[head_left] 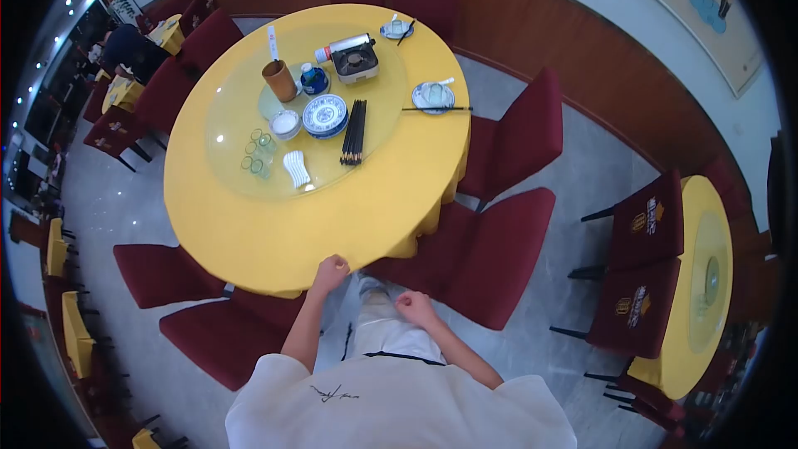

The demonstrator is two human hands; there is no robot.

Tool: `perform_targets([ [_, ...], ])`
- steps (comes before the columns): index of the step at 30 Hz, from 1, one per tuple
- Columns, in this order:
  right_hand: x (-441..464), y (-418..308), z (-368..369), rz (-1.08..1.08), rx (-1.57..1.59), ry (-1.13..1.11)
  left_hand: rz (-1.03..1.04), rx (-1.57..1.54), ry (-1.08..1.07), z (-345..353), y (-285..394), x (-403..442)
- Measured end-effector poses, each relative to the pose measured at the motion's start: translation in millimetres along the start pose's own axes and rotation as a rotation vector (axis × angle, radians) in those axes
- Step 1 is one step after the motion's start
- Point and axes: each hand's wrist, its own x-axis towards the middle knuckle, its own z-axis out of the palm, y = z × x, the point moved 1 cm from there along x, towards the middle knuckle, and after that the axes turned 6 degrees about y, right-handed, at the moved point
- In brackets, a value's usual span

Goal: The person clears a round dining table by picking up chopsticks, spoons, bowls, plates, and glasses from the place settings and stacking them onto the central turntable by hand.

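Note:
My left hand is loosely closed at the near edge of the round table with the yellow tablecloth. By my right thigh hangs my right hand, its fingers curled and holding nothing visible. The table's glass turntable carries a stack of blue-and-white plates, white bowls, a bundle of black chopsticks, white spoons and several glasses. Farther back are a brown cylindrical holder, a blue pot and a portable gas stove.
Two place settings, a near plate and a far plate, lie along the right rim. Dark red chairs surround the table, including one at my left. Another yellow table stands right. A person bends at the far left.

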Motion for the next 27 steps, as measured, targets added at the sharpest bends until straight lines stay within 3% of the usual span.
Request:
perform_targets([
  [4,-36.5,36.5,-19.5,0.064,0.004,0.058,0.06,0.191,0.055,12.5,12.6,10.8],
  [7,-58.0,59.7,-26.6,0.096,-0.094,0.029,0.015,0.253,0.078,0.5,13.2,48.5],
  [12,-73.6,115.6,-43.0,0.196,-0.258,0.03,0.119,0.322,0.186,-6.3,2.9,142.8],
  [14,-90.0,121.5,-60.2,0.403,-0.287,0.095,0.07,0.396,0.229,-0.8,4.8,163.1],
  [17,-109.7,175.1,-67.9,0.409,-0.37,0.192,0.031,0.411,0.238,2.8,3.8,194.2],
  [23,-175.5,279.3,-51.1,0.865,-0.305,0.43,-0.028,0.5,0.195,-7.5,8.7,203.4],
  [27,-186.3,260.8,-49.7,0.78,-0.403,0.501,-0.035,0.493,0.167,-7.3,-3.7,215.6],
])
